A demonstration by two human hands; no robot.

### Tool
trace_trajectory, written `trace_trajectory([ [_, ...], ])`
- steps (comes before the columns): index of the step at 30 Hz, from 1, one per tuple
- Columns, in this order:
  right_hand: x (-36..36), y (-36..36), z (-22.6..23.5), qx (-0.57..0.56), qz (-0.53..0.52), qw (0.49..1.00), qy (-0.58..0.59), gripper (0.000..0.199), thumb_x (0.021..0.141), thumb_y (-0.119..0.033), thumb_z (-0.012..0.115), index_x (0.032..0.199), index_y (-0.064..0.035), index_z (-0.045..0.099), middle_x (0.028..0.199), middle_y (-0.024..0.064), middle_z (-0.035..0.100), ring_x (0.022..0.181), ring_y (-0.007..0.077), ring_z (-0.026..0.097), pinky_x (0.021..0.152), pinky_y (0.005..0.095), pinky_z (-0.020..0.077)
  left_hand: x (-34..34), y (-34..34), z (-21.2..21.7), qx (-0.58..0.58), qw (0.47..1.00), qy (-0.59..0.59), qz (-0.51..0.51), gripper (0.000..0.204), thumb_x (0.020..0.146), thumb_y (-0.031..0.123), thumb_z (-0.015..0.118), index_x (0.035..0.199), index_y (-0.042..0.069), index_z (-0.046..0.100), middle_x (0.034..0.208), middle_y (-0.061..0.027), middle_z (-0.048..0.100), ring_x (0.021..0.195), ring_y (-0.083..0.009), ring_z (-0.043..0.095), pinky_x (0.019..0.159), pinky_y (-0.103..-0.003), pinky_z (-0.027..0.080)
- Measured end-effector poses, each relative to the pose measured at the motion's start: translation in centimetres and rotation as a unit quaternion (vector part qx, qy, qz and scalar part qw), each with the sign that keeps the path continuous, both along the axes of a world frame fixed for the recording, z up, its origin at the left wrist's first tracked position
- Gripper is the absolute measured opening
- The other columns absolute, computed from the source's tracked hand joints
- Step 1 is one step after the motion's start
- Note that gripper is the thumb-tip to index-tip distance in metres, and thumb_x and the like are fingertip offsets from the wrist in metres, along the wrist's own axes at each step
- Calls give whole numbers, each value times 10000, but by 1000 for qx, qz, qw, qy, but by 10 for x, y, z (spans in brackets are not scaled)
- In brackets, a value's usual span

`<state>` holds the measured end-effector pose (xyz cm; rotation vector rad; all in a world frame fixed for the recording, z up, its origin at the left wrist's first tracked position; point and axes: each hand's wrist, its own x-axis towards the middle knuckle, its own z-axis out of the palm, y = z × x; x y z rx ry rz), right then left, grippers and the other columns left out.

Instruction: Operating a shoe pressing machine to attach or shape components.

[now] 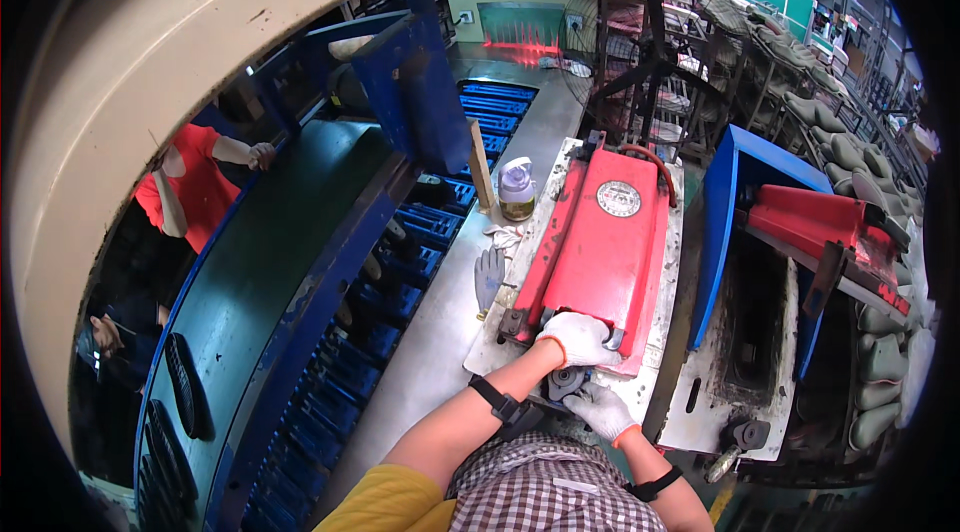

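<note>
A long red machine cover (612,247) with a round pale emblem lies in front of me on a scuffed white base plate (655,317). My left hand (580,339), in a white knit glove, is closed round the handle at the cover's near end. A curved grey end of that handle (614,338) shows beside the fingers. Just below, my right hand (600,409), gloved too, has its fingers on a dark round knob-like part (566,381) at the plate's near edge. Its fingertips are partly hidden.
Left of the cover are a lidded bottle (517,189) and a grey glove (489,278). Further left runs a conveyor (270,202) carrying dark soles, with a red-shirted person (190,182) beyond. A second red-covered machine (810,217) stands right; a fan (655,62) is behind.
</note>
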<state>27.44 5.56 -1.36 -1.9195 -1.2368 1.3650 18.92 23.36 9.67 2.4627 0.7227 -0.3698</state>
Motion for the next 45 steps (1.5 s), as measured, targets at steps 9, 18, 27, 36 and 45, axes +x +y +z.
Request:
trace_trajectory([
  [9, 2, 0, 2, 2, -2, 1000, 9, 690, 900, -521, 706, 1322, 22, 655, 1173, 219, 740, 1084, 327, 713, 960, 378, 515, 0, 1, 0, -4, 1000, -9, 11, 656, 795, 725, 625, 952, 108, 782, 974, -169, 764, 901, -351, 741, 831, -453, 565],
  [18, 1, 1, 10, -7, -3, 1000, 20, 546, 934, -475, 700, 1206, -1, 687, 975, 148, 751, 885, 231, 708, 836, 357, 530, -1, -1, 6, -9, 1000, 10, 26, 647, 788, 700, 648, 1007, 109, 792, 985, -174, 764, 914, -344, 746, 819, -451, 572],
  [27, -1, 1, 17, -7, -21, 997, 76, 443, 964, -337, 710, 1249, 0, 675, 1044, 102, 737, 928, 162, 669, 876, 319, 521, -2, -1, 6, -10, 1000, -1, 23, 626, 779, 671, 661, 1017, 107, 795, 1000, -182, 765, 928, -352, 748, 847, -458, 575],
  [36, 1, -4, -6, 34, -52, 988, 143, 464, 986, -252, 702, 1352, 24, 632, 1287, 97, 694, 1167, 181, 625, 1059, 346, 468, -2, -2, -4, 29, 998, -45, 22, 612, 766, 692, 648, 935, 126, 809, 934, -175, 763, 883, -339, 753, 804, -464, 579],
  [45, -1, -1, 4, 17, -67, 984, 164, 377, 979, -176, 682, 1285, 42, 654, 1166, 57, 694, 1041, 132, 615, 927, 283, 496, -96, -18, -61, 184, 846, -492, 86, 281, 715, 177, 780, 972, 93, 703, 973, -96, 686, 972, -322, 667, 891, -456, 524],
])
